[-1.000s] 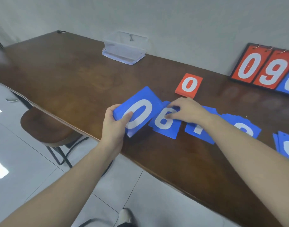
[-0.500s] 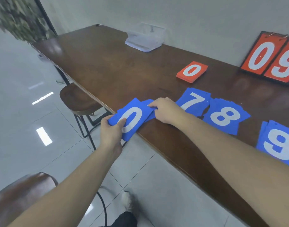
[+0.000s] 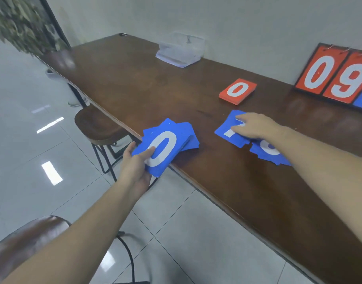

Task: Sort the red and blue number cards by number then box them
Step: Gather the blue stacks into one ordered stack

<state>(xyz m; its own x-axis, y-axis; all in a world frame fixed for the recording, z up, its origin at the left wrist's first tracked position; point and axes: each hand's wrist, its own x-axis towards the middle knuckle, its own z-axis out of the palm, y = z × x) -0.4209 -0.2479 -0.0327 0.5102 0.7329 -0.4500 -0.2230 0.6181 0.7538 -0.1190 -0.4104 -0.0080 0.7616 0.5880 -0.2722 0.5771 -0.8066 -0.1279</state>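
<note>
Near the middle of the frame the left hand point(image 3: 138, 163) grips a stack of blue cards point(image 3: 167, 146) with a white 0 on top — thumb curled over the face, fingers underneath — and the stack overhangs the near edge of the brown table point(image 3: 135, 83). To the right of it, well apart, the right hand point(image 3: 256, 126) lies with fingers stretched flat on a blue 7 card pile point(image 3: 227, 131), pressing it to the tabletop. Just below and right of that pile, partly hidden by the right forearm, sits another blue card pile point(image 3: 266, 152); its digit cannot be read. Further back, right of centre, a stack of red cards point(image 3: 237, 91) showing a 0 rests alone on the wood. At the right edge a red and blue scoreboard point(image 3: 336, 76) leans against the wall, showing 0 and 9. A clear plastic box point(image 3: 180, 50) stands at the top centre — against the wall. Two brown stools point(image 3: 98, 124) stand on the tiled floor at the left.
</note>
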